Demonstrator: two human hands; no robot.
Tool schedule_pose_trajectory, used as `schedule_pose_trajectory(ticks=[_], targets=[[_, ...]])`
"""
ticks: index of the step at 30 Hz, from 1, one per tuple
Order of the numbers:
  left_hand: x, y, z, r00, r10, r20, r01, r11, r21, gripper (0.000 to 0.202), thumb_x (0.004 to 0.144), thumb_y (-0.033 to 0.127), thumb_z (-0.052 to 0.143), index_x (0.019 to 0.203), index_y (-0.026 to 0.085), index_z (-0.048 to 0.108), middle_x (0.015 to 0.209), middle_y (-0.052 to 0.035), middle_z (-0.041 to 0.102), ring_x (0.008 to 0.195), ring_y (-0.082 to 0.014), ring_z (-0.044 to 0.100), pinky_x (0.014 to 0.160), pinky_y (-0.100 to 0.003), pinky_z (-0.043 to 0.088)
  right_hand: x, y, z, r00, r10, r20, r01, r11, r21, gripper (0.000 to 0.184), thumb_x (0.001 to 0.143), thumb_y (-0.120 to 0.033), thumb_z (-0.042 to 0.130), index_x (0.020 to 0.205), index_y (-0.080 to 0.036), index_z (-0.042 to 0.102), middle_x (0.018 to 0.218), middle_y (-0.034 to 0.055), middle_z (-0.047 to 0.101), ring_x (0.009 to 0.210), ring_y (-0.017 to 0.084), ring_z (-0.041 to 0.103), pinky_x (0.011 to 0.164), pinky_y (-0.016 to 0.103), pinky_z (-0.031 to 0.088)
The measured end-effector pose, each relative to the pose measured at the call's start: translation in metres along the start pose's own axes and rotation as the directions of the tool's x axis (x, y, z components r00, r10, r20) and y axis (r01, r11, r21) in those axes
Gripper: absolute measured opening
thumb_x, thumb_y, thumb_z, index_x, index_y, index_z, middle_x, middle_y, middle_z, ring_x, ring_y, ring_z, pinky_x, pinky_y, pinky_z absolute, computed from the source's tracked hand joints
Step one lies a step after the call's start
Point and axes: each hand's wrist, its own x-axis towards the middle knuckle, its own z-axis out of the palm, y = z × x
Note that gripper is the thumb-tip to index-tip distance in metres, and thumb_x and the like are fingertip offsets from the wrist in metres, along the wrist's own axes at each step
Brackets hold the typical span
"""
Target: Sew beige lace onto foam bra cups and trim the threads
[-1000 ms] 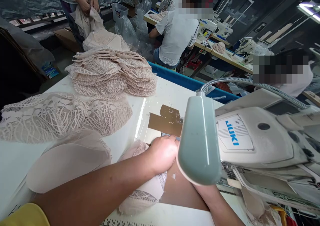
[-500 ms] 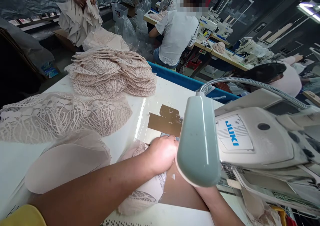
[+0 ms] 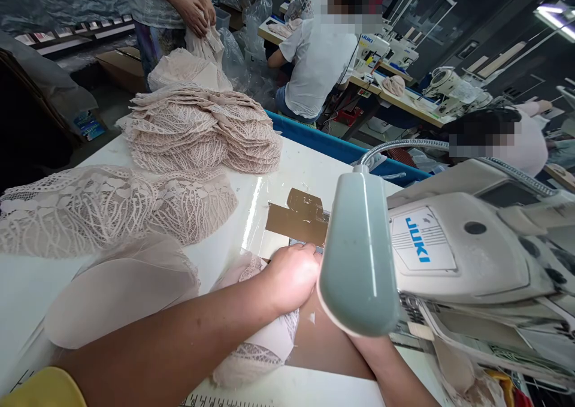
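My left hand (image 3: 294,278) rests at the sewing bed with its fingers curled on a beige lace bra cup (image 3: 265,341). That cup runs out under my left wrist, partly covered by the forearm. The lamp head (image 3: 357,257) hides the fingertips and the needle area. Of my right hand only the wrist and forearm (image 3: 381,359) show, below the lamp; the hand itself is hidden behind it. The sewing machine (image 3: 458,245) stands just to the right. A smooth beige cup piece (image 3: 121,299) lies left of my left forearm.
A thick stack of lace cups (image 3: 202,131) sits at the table's far left, with a lace piece (image 3: 112,209) in front. Brown tape (image 3: 296,221) covers part of the white tabletop (image 3: 305,161). Beyond it, one co-worker (image 3: 179,11) stands holding fabric; another (image 3: 314,59) sits.
The standing co-worker has moved right, bringing the bundle of beige fabric behind the lace stack. My left hand, the cup and the lamp look practically unmoved.
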Motion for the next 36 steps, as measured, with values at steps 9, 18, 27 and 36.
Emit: schedule_pose_trajectory(ticks=[9, 18, 27, 36], targets=[[-0.003, 0.003, -0.02, 0.998, -0.035, 0.06, 0.037, 0.999, -0.021, 0.019, 0.087, 0.011, 0.044, 0.083, 0.014, 0.063, 0.082, -0.0072, 0.064, 0.073, -0.0195, 0.062, 0.063, -0.028, 0.048, -0.001, 0.004, 0.002, 1.0, -0.007, -0.03, 0.007, 1.0, -0.03, 0.033, 0.092, -0.045, 0.045, 0.097, -0.026, 0.071, 0.088, 0.0056, 0.075, 0.079, 0.026, 0.07, 0.065, 0.031, 0.056], [0.004, 0.001, 0.004, 0.998, -0.054, 0.02, 0.057, 0.989, -0.14, 0.023, 0.09, 0.019, 0.043, 0.074, 0.016, 0.059, 0.079, -0.0057, 0.062, 0.069, -0.0172, 0.058, 0.059, -0.025, 0.044, 0.006, 0.007, 0.011, 0.986, -0.109, -0.124, 0.098, 0.991, -0.095, 0.036, 0.092, -0.042, 0.044, 0.094, -0.02, 0.073, 0.079, 0.0091, 0.073, 0.078, 0.024, 0.068, 0.069, 0.031, 0.053], [0.007, -0.007, 0.015, 0.997, -0.038, -0.072, 0.017, 0.964, -0.265, 0.024, 0.09, 0.023, 0.044, 0.076, 0.018, 0.062, 0.079, -0.0054, 0.061, 0.071, -0.0174, 0.058, 0.068, -0.027, 0.045, 0.015, 0.001, 0.01, 0.932, -0.338, -0.128, 0.28, 0.9, -0.334, 0.041, 0.098, -0.03, 0.033, 0.092, -0.014, 0.071, 0.085, 0.0128, 0.074, 0.078, 0.023, 0.068, 0.072, 0.031, 0.051], [0.007, -0.013, -0.003, 0.999, -0.018, 0.043, 0.031, 0.946, -0.322, 0.026, 0.085, 0.015, 0.043, 0.093, 0.016, 0.067, 0.094, -0.0057, 0.069, 0.084, -0.018, 0.062, 0.075, -0.024, 0.046, -0.003, 0.008, -0.009, 0.982, -0.186, -0.044, 0.132, 0.827, -0.547, 0.034, 0.095, -0.016, 0.034, 0.087, -0.013, 0.068, 0.082, 0.0122, 0.069, 0.075, 0.022, 0.061, 0.07, 0.031, 0.044]])
